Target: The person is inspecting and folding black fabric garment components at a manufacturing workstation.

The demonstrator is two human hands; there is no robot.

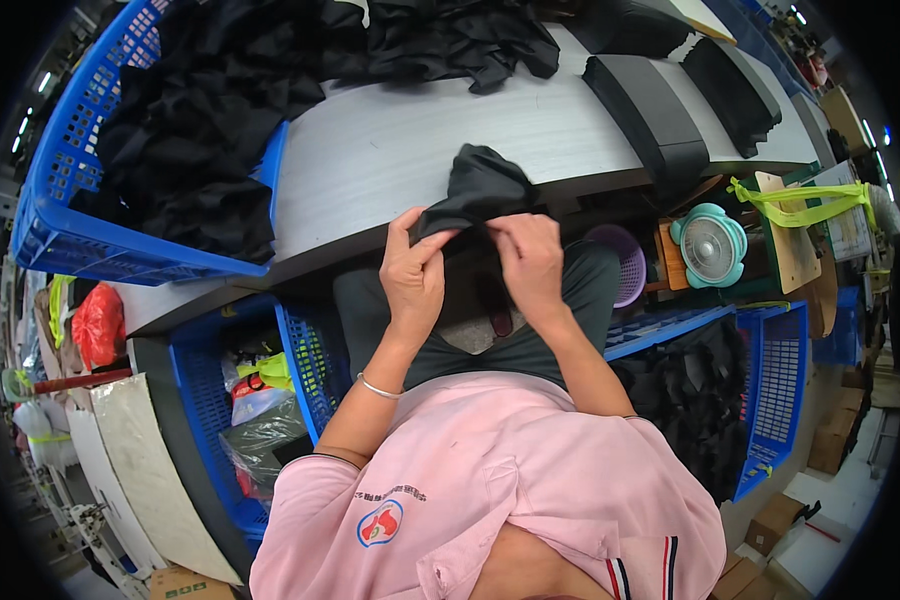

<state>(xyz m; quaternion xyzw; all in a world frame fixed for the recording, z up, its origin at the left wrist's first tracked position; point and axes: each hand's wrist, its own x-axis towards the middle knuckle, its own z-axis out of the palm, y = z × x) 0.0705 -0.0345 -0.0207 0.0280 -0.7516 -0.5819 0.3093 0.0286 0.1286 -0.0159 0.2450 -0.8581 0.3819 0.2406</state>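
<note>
Both hands hold one black fabric piece (487,182) at the near edge of the grey-white table (370,160). My left hand (413,272) pinches its left side between thumb and fingers. On the other side, my right hand (530,255) grips the near right edge with its fingertips. The upper part of the cloth bunches up and rests over the table's edge. Just beyond it lie heaps of loose black fabric pieces (460,45). What sits between the fingertips is partly hidden by the cloth's folds.
A blue basket (150,255) full of black cloth stands on the table's left. Stacked black panels (650,115) lie at the right. Lower down are a blue crate (205,400) with bags, another blue crate (770,390) with black pieces, a teal fan (710,245) and a purple basket (630,265).
</note>
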